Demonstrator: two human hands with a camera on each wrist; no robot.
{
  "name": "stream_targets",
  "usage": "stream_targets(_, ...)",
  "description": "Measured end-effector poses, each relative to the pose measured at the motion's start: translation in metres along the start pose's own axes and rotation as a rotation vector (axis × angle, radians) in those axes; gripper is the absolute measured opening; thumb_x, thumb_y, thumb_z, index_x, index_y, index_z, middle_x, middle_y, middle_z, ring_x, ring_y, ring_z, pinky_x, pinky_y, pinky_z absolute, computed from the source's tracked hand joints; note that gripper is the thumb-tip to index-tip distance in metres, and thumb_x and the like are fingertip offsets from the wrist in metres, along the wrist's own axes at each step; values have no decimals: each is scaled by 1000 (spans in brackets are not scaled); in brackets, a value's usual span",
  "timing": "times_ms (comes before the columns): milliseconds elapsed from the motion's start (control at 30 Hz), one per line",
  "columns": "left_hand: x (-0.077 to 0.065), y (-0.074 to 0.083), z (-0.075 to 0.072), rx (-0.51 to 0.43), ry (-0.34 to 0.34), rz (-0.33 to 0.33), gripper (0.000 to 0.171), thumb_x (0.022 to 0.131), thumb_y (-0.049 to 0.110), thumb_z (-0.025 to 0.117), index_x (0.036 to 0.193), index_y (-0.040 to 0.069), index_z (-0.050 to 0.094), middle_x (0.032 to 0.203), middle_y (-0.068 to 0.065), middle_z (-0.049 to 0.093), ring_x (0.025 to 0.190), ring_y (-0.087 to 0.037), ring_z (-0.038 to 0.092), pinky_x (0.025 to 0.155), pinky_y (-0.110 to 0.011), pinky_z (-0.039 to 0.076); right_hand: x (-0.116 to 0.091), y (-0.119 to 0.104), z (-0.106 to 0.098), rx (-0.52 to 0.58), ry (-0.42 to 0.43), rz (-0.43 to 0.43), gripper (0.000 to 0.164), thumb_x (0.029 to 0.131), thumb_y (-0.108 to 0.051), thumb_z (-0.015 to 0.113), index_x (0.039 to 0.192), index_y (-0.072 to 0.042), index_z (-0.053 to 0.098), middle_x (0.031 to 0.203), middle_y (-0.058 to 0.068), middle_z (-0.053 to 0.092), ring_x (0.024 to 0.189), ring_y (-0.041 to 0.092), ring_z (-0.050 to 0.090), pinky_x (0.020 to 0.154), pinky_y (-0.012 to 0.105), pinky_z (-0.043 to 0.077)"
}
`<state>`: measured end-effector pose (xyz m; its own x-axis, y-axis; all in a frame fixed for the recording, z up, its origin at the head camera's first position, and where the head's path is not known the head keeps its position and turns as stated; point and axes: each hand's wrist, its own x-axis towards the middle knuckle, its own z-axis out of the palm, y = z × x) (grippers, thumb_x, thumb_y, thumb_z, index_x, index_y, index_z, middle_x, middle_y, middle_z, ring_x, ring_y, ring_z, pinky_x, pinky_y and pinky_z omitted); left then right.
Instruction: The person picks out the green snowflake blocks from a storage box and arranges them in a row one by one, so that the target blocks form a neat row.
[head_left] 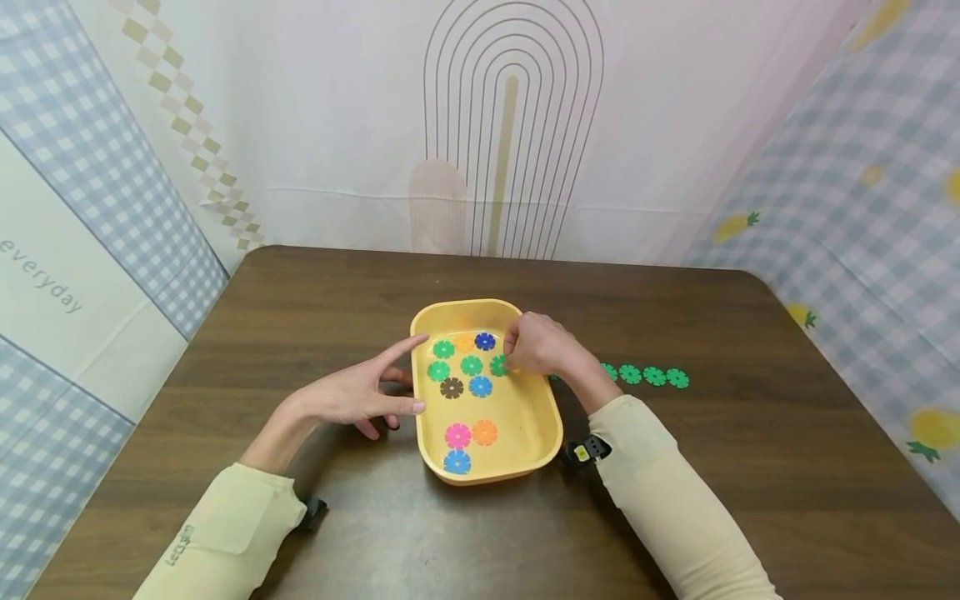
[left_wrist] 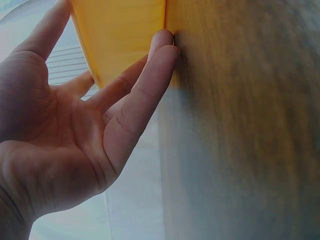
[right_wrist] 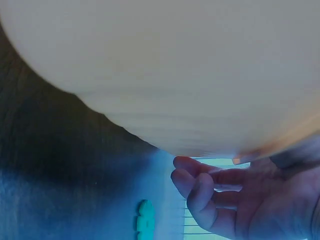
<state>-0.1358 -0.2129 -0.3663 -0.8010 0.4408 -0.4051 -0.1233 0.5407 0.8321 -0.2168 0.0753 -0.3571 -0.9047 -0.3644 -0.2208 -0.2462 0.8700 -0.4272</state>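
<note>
A yellow tray (head_left: 517, 425) holds several flower-shaped plastic discs: green (head_left: 471, 365), brown (head_left: 452, 388), blue (head_left: 457, 462), pink (head_left: 457, 436) and orange (head_left: 484, 432). At its left side my left hand (head_left: 352, 392) is spread, index fingertip and thumb touching the rim. In the left wrist view its other fingers (left_wrist: 150, 85) lie beside the outer wall. My right hand (head_left: 540, 343) reaches over the right rim, fingers bent down at the edge of a green disc (head_left: 498, 365). Its fingertips are hidden, so a pinch cannot be confirmed.
Right of the tray, a row of green discs (head_left: 655, 377) lies on the brown wooden table (head_left: 360, 533), partly hidden by the right forearm. A patterned white curtain (head_left: 337, 125) hangs behind the table, with checked cloth (head_left: 847, 225) at the sides.
</note>
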Motion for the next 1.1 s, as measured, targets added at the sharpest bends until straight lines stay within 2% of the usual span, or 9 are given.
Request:
stream_targets(333,-2,1,0,8,4,2,98,98,39,77,168,41,8,156,-24,46,89,-27,68,73,-43,63,-6,-1,-4,-3,4,-9,14,91,-16,81,85,-11,70,93,7,68,74,20,66,62,28,56)
stream_targets(600,-2,1,-1,0,1,8,98,98,39,77,168,42,8,156,-24,45,91,-28,68,73,-43,63,-14,-4,-10,-1,69,5,10,92,-17,81,89,-12,72,97,8,67,80,22,63,63,28,53)
stream_targets(867,-1,1,0,2,-2,4,99,98,40,77,168,42,8,157,-24,45,91,-27,68,74,-43,63,-21,12,-17,224,131,-49,9,93,-14,77,92,-6,73,92,10,69,75,19,63,62,27,52)
stream_targets(1100,0,1,0,6,0,0,99,98,39,77,168,42,8,156,-24,46,91,-27,68,74,-43,63,-25,25,-20,388,195,-20,11,93,-17,80,94,-7,75,99,11,71,87,24,63,73,31,55)
